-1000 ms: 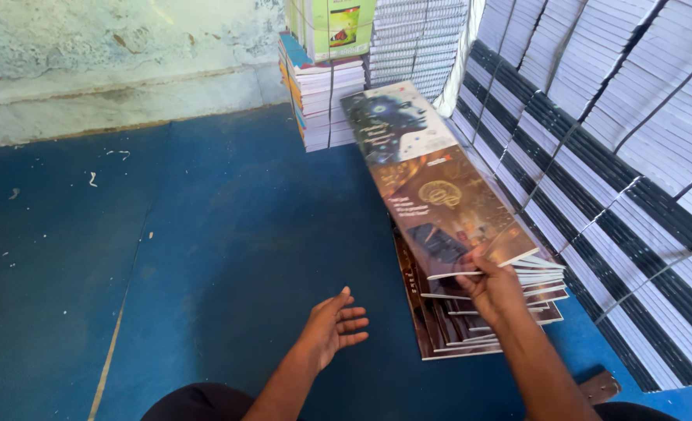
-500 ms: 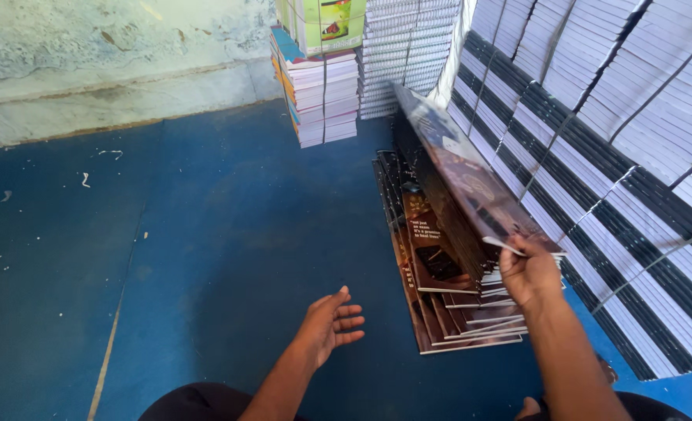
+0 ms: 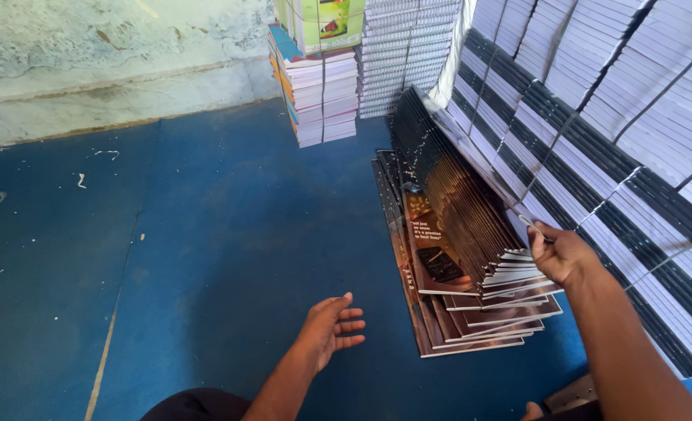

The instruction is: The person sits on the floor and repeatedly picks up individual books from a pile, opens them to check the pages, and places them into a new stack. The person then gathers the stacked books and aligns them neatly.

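My right hand (image 3: 560, 253) grips the near edge of a thick fan of brown printed cover sheets (image 3: 459, 203), tipped up on edge and leaning right against the bundled stacks. Under them, more brown sheets (image 3: 431, 300) lie flat on the blue floor, spread in a staggered pile. My left hand (image 3: 330, 327) hovers palm down, fingers apart, over the floor left of that pile and holds nothing.
Tied bundles of white-and-black book blocks (image 3: 595, 117) slope along the right side. A stack of books with coloured edges (image 3: 318, 86) and a tall white stack (image 3: 408, 47) stand at the back by a pale wall (image 3: 112, 54). The blue floor (image 3: 166, 249) carries paper scraps.
My right hand has swung the lifted sheets from lying flat to standing on edge against the right-hand bundles, uncovering the lower sheets. My left hand stayed nearly still.
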